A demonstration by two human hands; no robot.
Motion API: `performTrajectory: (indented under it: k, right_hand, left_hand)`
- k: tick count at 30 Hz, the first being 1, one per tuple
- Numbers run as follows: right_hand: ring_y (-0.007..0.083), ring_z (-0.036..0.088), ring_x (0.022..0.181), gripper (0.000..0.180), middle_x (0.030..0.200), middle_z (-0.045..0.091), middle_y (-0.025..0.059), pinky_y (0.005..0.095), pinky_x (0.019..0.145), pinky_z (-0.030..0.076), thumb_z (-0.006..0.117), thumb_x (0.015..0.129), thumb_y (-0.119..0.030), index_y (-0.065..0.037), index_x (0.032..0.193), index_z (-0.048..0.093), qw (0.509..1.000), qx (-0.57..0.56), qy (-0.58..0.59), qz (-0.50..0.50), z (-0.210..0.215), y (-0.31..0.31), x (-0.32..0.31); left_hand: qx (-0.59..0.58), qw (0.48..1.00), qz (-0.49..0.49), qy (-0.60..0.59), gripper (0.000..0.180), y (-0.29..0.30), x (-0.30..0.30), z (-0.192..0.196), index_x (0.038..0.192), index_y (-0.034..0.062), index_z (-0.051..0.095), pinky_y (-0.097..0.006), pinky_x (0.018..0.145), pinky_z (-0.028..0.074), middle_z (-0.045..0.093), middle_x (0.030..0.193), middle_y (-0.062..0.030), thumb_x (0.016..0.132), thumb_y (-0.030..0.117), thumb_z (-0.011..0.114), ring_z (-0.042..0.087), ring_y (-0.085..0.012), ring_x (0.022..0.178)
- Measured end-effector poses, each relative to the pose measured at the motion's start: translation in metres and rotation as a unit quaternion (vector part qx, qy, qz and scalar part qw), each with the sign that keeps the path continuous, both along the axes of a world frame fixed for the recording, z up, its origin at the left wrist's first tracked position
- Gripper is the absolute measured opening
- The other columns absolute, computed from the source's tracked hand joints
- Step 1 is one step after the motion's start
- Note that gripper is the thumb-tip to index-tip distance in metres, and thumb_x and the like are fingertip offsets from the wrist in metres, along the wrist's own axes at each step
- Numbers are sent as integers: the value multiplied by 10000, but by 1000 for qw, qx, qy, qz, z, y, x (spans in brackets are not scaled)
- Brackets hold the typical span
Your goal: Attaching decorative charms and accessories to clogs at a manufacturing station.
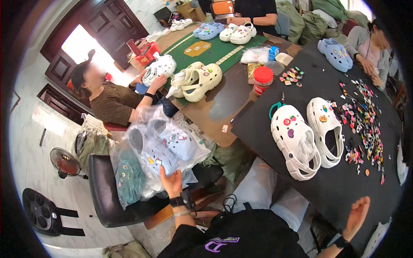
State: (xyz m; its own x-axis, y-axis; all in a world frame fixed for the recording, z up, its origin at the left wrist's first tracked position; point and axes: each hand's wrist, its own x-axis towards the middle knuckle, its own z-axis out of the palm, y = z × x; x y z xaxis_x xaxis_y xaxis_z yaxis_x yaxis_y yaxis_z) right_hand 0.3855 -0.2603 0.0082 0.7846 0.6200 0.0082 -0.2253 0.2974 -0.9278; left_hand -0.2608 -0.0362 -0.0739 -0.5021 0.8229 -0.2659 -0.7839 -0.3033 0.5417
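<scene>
My left hand [171, 184] grips the lower edge of a clear plastic bag with a pair of light blue clogs [161, 148] inside, decorated with small charms. This bag lies over the seat of a black chair [103, 189], next to a bagged dark green clog [131, 176]. At the right, my right hand [357, 217] hovers by the near edge of the black table [266, 146], fingers stretched out and holding nothing. Two white clogs with charms, a left one [292, 139] and a right one [325, 129], stand on that table.
Many loose shoe charms [361, 116] spread across the table beside teal-handled scissors [276, 107] and a red-lidded jar [262, 79]. Co-workers sit around; one at left handles a white clog [160, 69]. Cream clogs [202, 81] stand nearby. A fan [64, 161] is left of the chair.
</scene>
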Motion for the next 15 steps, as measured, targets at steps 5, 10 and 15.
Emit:
performTrajectory:
  k: [5, 10, 15]
  right_hand:
    - [266, 590, 1044, 910, 1180, 571, 169, 363, 849, 481, 840, 636, -430, -37, 1309, 371, 911, -87, -20, 403, 33, 66, -133]
    - [322, 365, 1308, 1235, 1479, 258, 178, 475, 1023, 367, 822, 574, -559, -62, 1473, 136, 932, 105, 46, 343, 39, 113, -211]
    - [289, 432, 1243, 810, 1346, 441, 123, 458, 1037, 345, 632, 823, -487, -55, 1418, 291, 972, 73, 71, 210, -41, 41, -134]
  left_hand:
    - [188, 964, -183, -35, 657, -15, 71, 66, 1372, 107, 410, -533, 1014, 345, 468, 1367, -100, 851, 476, 568, 431, -336, 1235]
    - [322, 841, -421, -104, 518, -20, 176, 86, 1335, 126, 410, -439, 878, 473, 525, 1265, -85, 891, 348, 558, 539, -287, 1124]
    - [164, 750, -609, 200, 862, -48, 285, 125, 1385, 6, 270, -384, 1002, 390, 450, 1315, -122, 719, 167, 794, 473, -236, 1184]
